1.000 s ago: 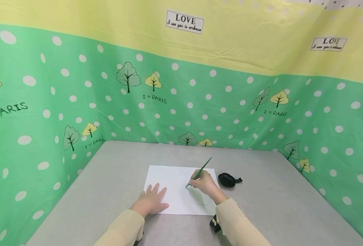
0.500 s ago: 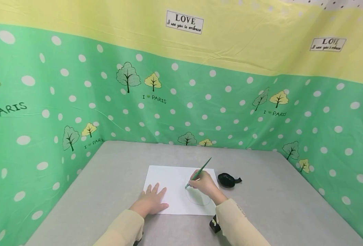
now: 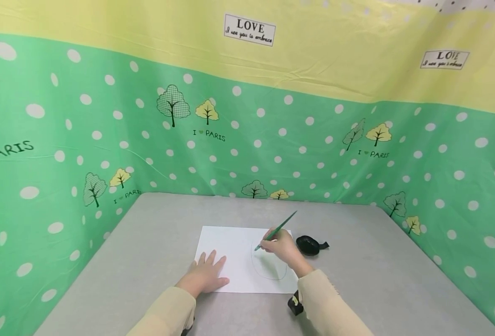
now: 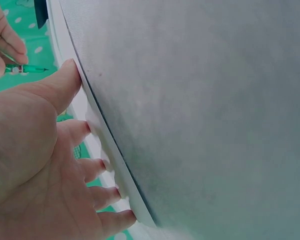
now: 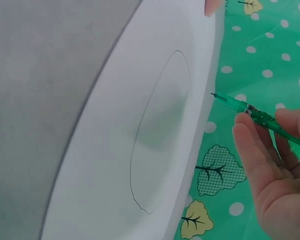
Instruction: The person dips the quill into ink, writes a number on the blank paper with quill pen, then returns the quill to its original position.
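Observation:
A white sheet of paper (image 3: pixel 234 270) lies on the grey table. My left hand (image 3: pixel 205 274) rests on its left part with fingers spread; in the left wrist view the fingertips (image 4: pixel 110 197) press the sheet near its edge. My right hand (image 3: pixel 284 246) holds a slim green pen (image 3: pixel 277 229) between thumb and fingers, its long tail tilted up to the right. In the right wrist view the dark tip of the pen (image 5: pixel 230 102) stands apart from the drawn line. That thin dark line (image 5: pixel 133 155) forms a long rounded outline on the right half of the sheet.
A round black object with a short tab (image 3: pixel 308 245) lies on the table just right of the paper. A small black device (image 3: pixel 295 304) shows under the right sleeve. Green and yellow printed cloth (image 3: pixel 247 140) hangs around the table (image 3: pixel 167 224) at the back and sides.
My right hand has shifted slightly to the right, and the pen tip has moved up off the outline's left side. The left hand stays in place on the paper.

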{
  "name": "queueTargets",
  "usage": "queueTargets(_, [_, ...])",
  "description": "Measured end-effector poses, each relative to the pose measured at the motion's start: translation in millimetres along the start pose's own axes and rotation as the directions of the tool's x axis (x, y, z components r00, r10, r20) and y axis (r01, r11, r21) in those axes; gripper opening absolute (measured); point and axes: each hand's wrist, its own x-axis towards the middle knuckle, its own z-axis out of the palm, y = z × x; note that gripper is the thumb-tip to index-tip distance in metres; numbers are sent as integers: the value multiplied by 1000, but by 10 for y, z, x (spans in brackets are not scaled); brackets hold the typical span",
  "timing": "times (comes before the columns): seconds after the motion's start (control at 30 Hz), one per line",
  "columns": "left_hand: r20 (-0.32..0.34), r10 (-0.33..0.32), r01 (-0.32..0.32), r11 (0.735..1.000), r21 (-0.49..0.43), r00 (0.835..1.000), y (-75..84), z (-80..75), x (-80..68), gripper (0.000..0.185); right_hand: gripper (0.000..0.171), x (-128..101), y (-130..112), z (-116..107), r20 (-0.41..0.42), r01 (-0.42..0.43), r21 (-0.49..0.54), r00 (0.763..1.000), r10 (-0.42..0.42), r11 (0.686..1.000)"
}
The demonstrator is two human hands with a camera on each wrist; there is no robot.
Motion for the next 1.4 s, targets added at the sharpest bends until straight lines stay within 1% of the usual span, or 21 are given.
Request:
queueTargets(0.5, [-4,13,-13,1000,13,1000,-8,9,4,63,5,-18,-35,-148,-34,-40,42,999,41,998])
queueTargets(0.77, [-5,12,-12,1000,20,1000,-16,22,12,63,4,-16,-34,-209,-70,-33,63,997,37,998])
queueTargets(1.07, [3,5,-5,1000,14,1000,-11,10,2,62,6,-3,-14,-293,-82,-47,87,995,54,995])
queueTargets(1.4, [3,1,-1,1000,9,1000,-8,11,-6,62,3,-9,-18,-422,-133,-42,119,989,58,992])
